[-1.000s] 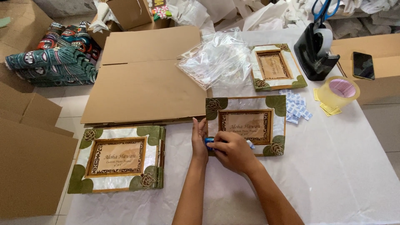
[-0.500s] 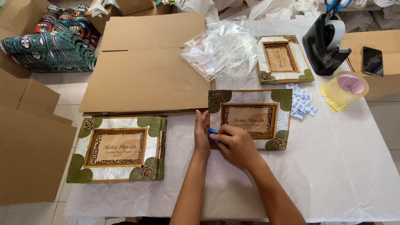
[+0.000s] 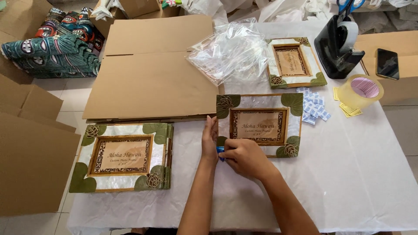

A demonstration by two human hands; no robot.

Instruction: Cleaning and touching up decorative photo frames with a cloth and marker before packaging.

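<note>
Head view: three picture frames with green leaf corners lie on a white-covered table (image 3: 348, 182). The middle frame (image 3: 260, 125) lies flat near the table's centre, and both hands work at its near left corner. The left hand (image 3: 210, 139) rests with fingers extended along the frame's left edge, touching it, not clenched. The right hand (image 3: 246, 157) is curled over the near left corner, its fingertips pinching a small blue piece (image 3: 220, 151) against that corner; what the piece is cannot be told.

A second frame (image 3: 124, 157) lies to the left near the table's left edge; it appears to sit on top of a stack, but how many lie beneath is unclear. The third frame (image 3: 292, 62) lies at the far side, partly under a heap of clear plastic bags (image 3: 230, 52).

One large flat sheet of cardboard (image 3: 152, 74) covers the far left of the table. Right of the middle frame is a small pile of blue-and-white sachets (image 3: 314, 109), too many to count. Further right stands one roll of clear tape (image 3: 361, 90) on a few yellow slips. One black tape dispenser (image 3: 337, 45) stands at the far right, and one dark phone (image 3: 387, 63) lies on a cardboard box (image 3: 402, 85). Folded patterned cloth (image 3: 52, 48) is piled on the floor at far left.
</note>
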